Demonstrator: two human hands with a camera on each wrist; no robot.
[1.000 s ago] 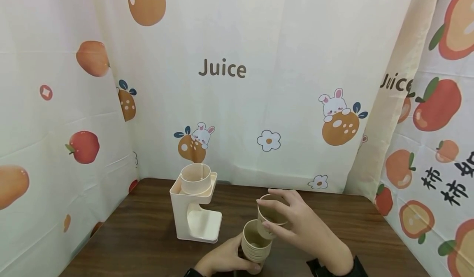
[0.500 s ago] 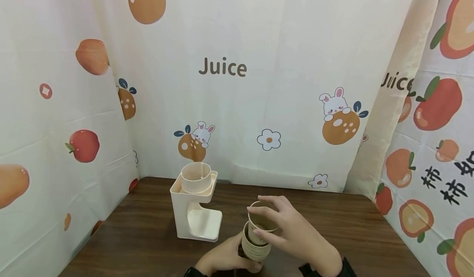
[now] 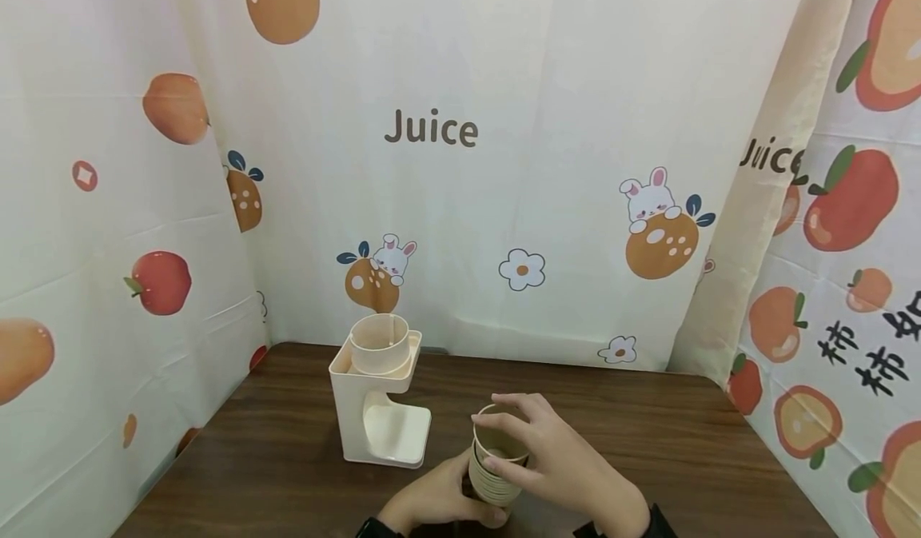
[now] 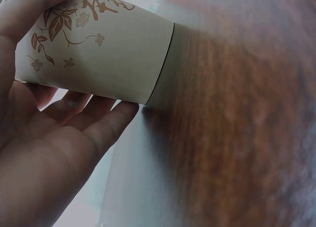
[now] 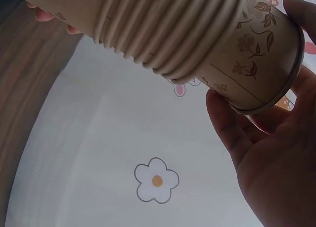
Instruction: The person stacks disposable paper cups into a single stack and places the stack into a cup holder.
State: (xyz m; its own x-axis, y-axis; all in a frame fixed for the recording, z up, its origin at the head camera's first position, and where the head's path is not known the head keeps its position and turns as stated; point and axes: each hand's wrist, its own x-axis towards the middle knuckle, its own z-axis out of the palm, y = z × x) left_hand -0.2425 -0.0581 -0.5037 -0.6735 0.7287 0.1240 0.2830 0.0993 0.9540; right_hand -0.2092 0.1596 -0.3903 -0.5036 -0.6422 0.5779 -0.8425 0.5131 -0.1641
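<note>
My left hand (image 3: 439,496) grips a stack of beige paper cups (image 3: 489,488) at the near middle of the table. In the left wrist view the lowest cup (image 4: 113,54), printed with brown leaves and writing, lies between thumb and fingers, its base close to the tabletop. My right hand (image 3: 550,452) holds the top paper cup (image 5: 256,54) near its rim, thumb on one side and fingers on the other. The lower part of that cup is inside the stack, above several stacked rims (image 5: 168,29). Its upper part stands out of them.
A cream cup-holder stand (image 3: 352,418) with a round tube (image 3: 380,356) on top stands left of the hands on the dark wooden table (image 3: 633,426). Fruit-printed curtains (image 3: 460,218) enclose the back and both sides.
My right hand has brought its paper cup left and down, from above and beside the stack into the stack's mouth. My left hand has kept its grip on the stack, almost still.
</note>
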